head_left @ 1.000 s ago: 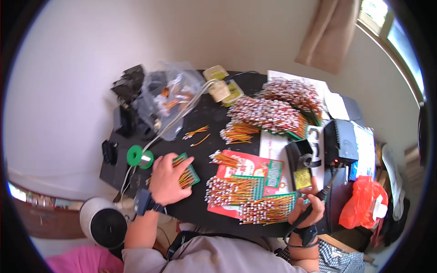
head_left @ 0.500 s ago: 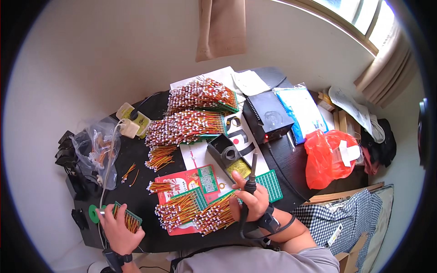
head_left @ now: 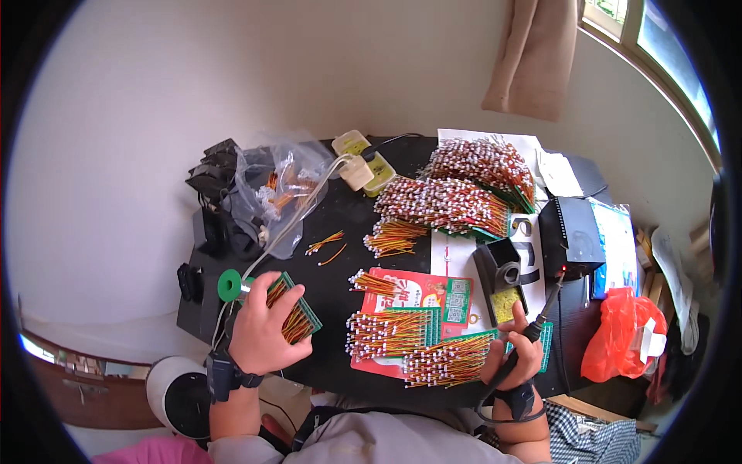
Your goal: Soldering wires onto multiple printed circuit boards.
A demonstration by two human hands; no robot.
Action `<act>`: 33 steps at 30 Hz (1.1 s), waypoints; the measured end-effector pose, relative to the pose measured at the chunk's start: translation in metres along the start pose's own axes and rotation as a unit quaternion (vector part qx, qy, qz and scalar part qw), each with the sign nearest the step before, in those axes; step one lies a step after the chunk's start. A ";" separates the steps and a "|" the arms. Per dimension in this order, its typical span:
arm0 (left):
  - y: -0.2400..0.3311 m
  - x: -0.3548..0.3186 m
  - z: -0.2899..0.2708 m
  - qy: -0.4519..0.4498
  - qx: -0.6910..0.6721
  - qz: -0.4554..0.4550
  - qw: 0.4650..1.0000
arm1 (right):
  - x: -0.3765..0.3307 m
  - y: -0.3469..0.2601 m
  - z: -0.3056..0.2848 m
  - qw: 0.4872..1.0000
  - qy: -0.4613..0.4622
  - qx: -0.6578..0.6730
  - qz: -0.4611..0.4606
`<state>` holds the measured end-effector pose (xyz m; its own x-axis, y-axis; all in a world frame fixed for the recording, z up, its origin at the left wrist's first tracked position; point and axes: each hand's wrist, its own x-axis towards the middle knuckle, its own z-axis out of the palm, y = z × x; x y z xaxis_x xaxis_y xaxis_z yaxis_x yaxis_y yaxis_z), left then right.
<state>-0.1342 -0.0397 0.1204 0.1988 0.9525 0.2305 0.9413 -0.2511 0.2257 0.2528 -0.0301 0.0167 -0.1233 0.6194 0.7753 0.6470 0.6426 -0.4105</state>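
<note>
At the table's near left, my left hand (head_left: pixel 267 332) is closed around a green circuit board bristling with red and yellow wires (head_left: pixel 307 315). A green-flanged spool of solder (head_left: pixel 229 284) lies beside its fingertips. My right hand (head_left: pixel 512 359) grips the black handle of a soldering iron (head_left: pixel 532 332), whose end points up and away to the right. The iron's cable loops down past the wrist. Just beyond that hand stand the black iron holder (head_left: pixel 488 263) and its yellow sponge (head_left: pixel 506 301). Two wired boards, one on the left (head_left: pixel 394 332) and one nearer (head_left: pixel 448 362), lie between my hands.
Stacks of wired boards (head_left: pixel 440 205) fill the back middle. A black soldering station (head_left: pixel 570 240) stands at right, with a red plastic bag (head_left: pixel 622 332) near the edge. Back left are a clear bag (head_left: pixel 290 174), a white power adapter (head_left: pixel 356 173) and its trailing cable. Loose wires (head_left: pixel 325 243) lie mid-table.
The view has turned left, so the table sits further right in it. The soldering iron now leans more to the right. Both hands keep their holds.
</note>
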 end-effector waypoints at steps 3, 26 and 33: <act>0.000 -0.001 -0.007 0.004 0.017 0.029 0.999 | -0.001 -0.002 0.006 1.000 0.025 0.001 -0.012; -0.018 0.034 -0.029 0.020 0.065 0.121 0.990 | -0.001 -0.004 0.003 0.999 0.036 0.003 -0.016; -0.054 0.056 -0.073 0.067 0.100 0.066 0.991 | -0.002 -0.002 0.005 0.999 0.036 0.002 -0.017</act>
<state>-0.1938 0.0145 0.1902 0.2979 0.8793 0.3716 0.9475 -0.3196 -0.0033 0.2480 -0.0304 0.0137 -0.0916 0.5630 0.8214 0.6403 0.6650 -0.3844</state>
